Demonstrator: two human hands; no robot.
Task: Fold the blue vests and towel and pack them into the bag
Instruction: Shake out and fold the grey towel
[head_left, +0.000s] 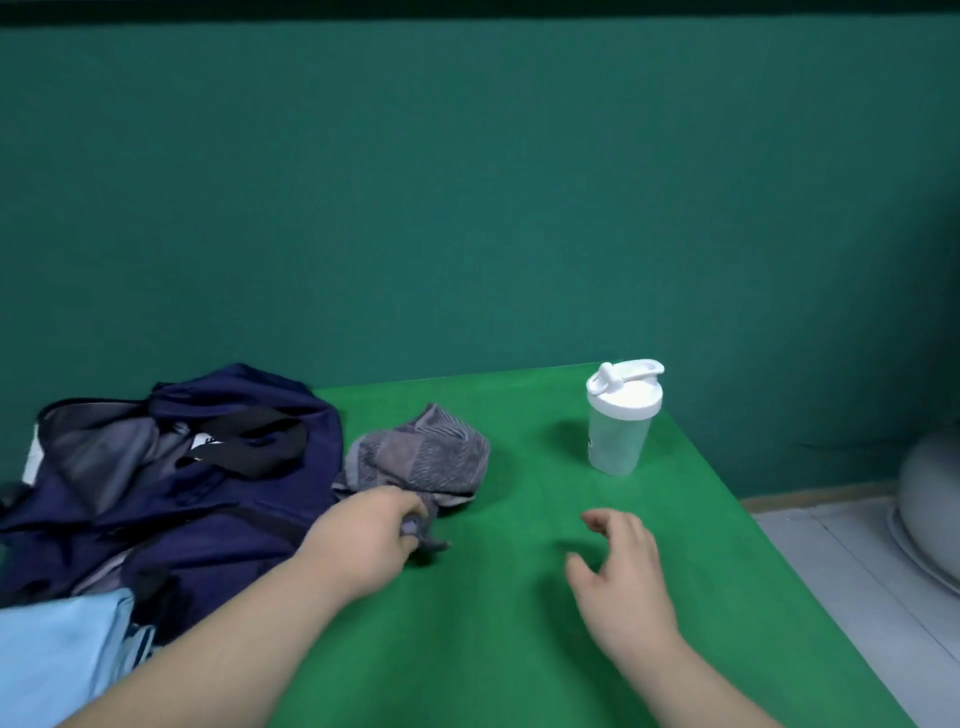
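Nearest, at the lower left corner, a piece of pale blue fabric (57, 649) lies flat, partly cut off by the frame edge; whether it is a vest cannot be determined. Both bare forearms extend forward over the bright green cloth-covered table (519, 665). The right hand (618, 561) is over the bare cloth right of centre, fingers spread and loosely bent, holding nothing; contact with the surface cannot be determined. The left hand (363, 540) is to its left, fingers curled round a near corner of the grey striped towel (426, 457). The towel is crumpled in a loose mound on the table, just beyond the left hand. Touching the towel on its left is a heap of dark navy fabric with black straps (208, 467), with grey lining and a white label showing; which part is bag and which is vest cannot be determined. Further back and to the right, well apart from the towel, a translucent plastic shaker bottle with a white flip lid (621, 421) stands upright near the far table edge. Behind everything hangs a dark green backdrop (467, 208). At the right, a pale grey floor (831, 545) carries a rounded grey object (930, 499), partly out of frame.
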